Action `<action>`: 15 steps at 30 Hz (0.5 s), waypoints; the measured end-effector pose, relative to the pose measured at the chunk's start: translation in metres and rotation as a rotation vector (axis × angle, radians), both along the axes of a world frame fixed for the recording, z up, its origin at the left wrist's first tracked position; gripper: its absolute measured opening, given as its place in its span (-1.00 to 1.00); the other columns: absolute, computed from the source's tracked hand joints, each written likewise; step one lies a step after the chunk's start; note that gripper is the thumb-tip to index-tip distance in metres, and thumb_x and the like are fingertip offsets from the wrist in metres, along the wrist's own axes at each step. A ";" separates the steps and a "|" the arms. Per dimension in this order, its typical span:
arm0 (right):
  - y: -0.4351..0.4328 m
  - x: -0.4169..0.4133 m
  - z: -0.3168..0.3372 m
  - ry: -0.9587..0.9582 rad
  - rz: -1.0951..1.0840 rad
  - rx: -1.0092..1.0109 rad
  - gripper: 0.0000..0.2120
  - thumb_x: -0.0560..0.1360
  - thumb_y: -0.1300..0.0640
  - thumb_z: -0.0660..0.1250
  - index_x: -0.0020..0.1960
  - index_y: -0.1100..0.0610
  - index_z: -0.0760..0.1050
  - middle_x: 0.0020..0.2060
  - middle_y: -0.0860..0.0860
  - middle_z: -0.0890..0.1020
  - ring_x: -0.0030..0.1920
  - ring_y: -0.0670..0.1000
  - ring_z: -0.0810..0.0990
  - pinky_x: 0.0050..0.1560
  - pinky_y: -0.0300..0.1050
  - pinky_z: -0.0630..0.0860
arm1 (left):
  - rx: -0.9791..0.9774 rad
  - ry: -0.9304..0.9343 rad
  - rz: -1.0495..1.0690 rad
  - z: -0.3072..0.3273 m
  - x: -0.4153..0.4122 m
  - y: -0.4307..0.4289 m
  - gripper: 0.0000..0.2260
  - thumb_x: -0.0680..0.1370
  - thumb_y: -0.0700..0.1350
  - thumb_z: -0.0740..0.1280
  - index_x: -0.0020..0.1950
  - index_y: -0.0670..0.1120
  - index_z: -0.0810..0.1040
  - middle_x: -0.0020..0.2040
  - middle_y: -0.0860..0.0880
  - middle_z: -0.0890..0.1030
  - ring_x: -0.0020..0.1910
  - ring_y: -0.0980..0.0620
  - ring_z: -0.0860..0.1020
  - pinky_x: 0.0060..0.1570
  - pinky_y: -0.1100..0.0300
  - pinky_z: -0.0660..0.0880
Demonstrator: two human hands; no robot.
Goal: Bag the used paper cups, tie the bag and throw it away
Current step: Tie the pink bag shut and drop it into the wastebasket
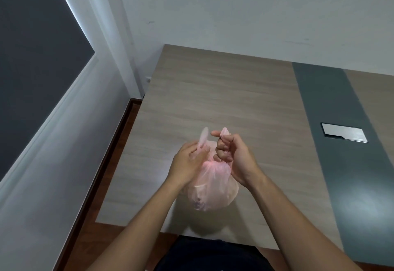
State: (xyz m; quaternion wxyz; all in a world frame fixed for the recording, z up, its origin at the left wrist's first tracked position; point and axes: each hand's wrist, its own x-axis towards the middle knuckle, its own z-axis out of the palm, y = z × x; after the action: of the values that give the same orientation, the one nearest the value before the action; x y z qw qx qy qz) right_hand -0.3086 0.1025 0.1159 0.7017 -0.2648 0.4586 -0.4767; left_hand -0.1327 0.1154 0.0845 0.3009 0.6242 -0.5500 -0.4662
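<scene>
Both hands work at the neck of a pink plastic bag (213, 187) above the near edge of the desk (223, 100). The left hand (187, 161) pinches one handle loop (203, 137) between thumb and fingers, while the right hand (232, 153) is curled shut around the other loop (225, 131), whose tip pokes up past the forefinger. The bag bulges below the gathered neck and casts a round shadow on the wood-grain top; whether it rests on the desk or hangs just above it is hard to tell. Its contents show only as vague pale shapes through the film. To the right a dark grey strip (341, 132) crosses the desk, holding a shiny rectangular plate (344, 132). Beyond the desk stands a white wall (234, 8); at left a dark panel (32, 57) and reddish floor (89, 206).
</scene>
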 end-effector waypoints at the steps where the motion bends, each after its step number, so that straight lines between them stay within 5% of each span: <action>1: 0.001 0.001 0.002 0.068 0.021 -0.020 -0.67 0.68 0.21 0.17 0.32 0.28 0.60 -0.30 0.02 0.24 -0.40 -0.03 0.16 -0.26 -0.06 0.28 | -0.002 0.009 0.017 0.002 -0.001 -0.001 -0.70 0.70 0.27 0.32 0.15 0.15 0.77 0.03 0.23 0.70 0.01 0.17 0.66 -0.03 0.28 0.54; 3: 0.002 0.002 0.004 0.154 0.046 -0.046 -0.66 0.73 0.27 0.14 0.39 0.24 0.60 -0.31 0.03 0.29 -0.36 -0.02 0.20 -0.26 -0.07 0.30 | -0.010 0.066 0.076 0.011 -0.002 0.000 -0.73 0.73 0.22 0.32 0.11 0.15 0.77 -0.16 0.23 0.72 -0.20 0.13 0.63 -0.22 0.34 0.47; 6: 0.003 0.000 0.003 0.160 0.030 -0.057 -0.67 0.81 0.16 0.16 0.42 0.22 0.60 -0.28 0.00 0.53 -0.37 -0.06 0.24 -0.32 -0.16 0.34 | -0.005 0.325 0.124 0.020 -0.005 0.001 -0.74 0.79 0.06 0.28 0.22 0.02 0.74 0.08 0.12 0.81 0.08 0.11 0.77 0.11 0.13 0.66; 8: 0.004 -0.003 0.000 0.107 -0.011 -0.048 -0.67 0.81 0.10 0.18 0.42 0.20 0.61 -0.25 -0.05 0.52 -0.38 -0.07 0.23 -0.35 -0.19 0.36 | 0.006 0.452 0.168 0.025 -0.009 0.003 -0.70 0.80 0.04 0.24 0.21 -0.09 0.72 0.02 -0.02 0.81 0.07 0.01 0.78 0.20 0.01 0.67; 11: 0.004 -0.005 -0.003 0.082 -0.065 -0.048 -0.67 0.80 0.03 0.22 0.40 0.13 0.65 -0.20 -0.02 0.45 -0.36 -0.06 0.22 -0.34 -0.17 0.36 | 0.031 0.574 0.201 0.027 -0.017 0.003 -0.61 0.81 0.10 0.17 0.22 -0.10 0.71 -0.26 -0.03 0.55 -0.18 0.01 0.60 0.09 0.02 0.56; 15: 0.009 -0.005 0.001 0.221 0.019 -0.053 -0.65 0.78 -0.11 0.23 0.35 -0.01 0.71 -0.31 0.04 0.29 -0.34 -0.01 0.29 -0.27 -0.10 0.39 | 0.132 0.703 0.141 0.025 -0.023 0.002 -0.37 0.78 0.32 -0.04 0.33 -0.09 0.63 -0.30 0.02 0.28 -0.30 0.05 0.32 -0.11 0.11 0.38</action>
State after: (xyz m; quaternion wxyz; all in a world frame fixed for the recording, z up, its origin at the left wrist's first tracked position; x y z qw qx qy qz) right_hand -0.3136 0.1112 0.1167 0.6441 -0.3384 0.5180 -0.4499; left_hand -0.1562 0.1174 0.1100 0.4621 0.4803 -0.3371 -0.6650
